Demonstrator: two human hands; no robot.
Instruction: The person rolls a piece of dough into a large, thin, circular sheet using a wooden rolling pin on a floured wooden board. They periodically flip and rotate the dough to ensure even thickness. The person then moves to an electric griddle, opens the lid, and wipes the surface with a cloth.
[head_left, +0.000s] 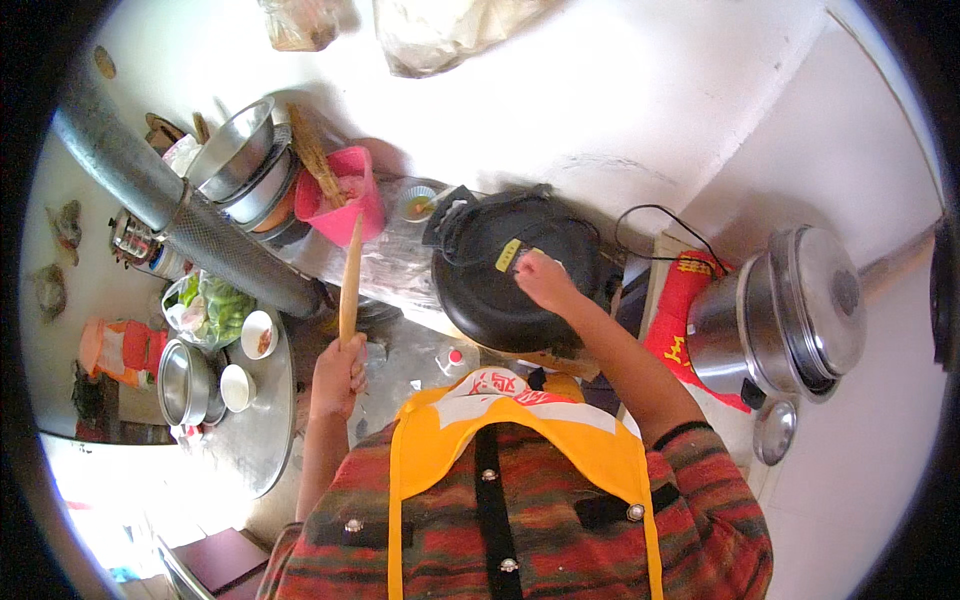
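Note:
My left hand (339, 377) grips one end of a tapered wooden rolling pin (350, 281), held upright beside the pink plastic bin (343, 196). Over a black electric pan (480, 315), my right hand (541, 279) has its fingers curled in, close to a yellow label on the pan; whether it holds something is not clear. A dark cord lies across the pan. Near the pan's upper left, a small bowl (418, 204) holds some liquid. A straw brush (319, 161) stands in the bin.
Stacked metal basins (234, 150) stand at upper left, near a large metal stovepipe (240, 244). A round table (274, 420) carries bowls and a bag of green vegetables (217, 304). At right stands a lidded steel pot (724, 330) beside a red sack (670, 330).

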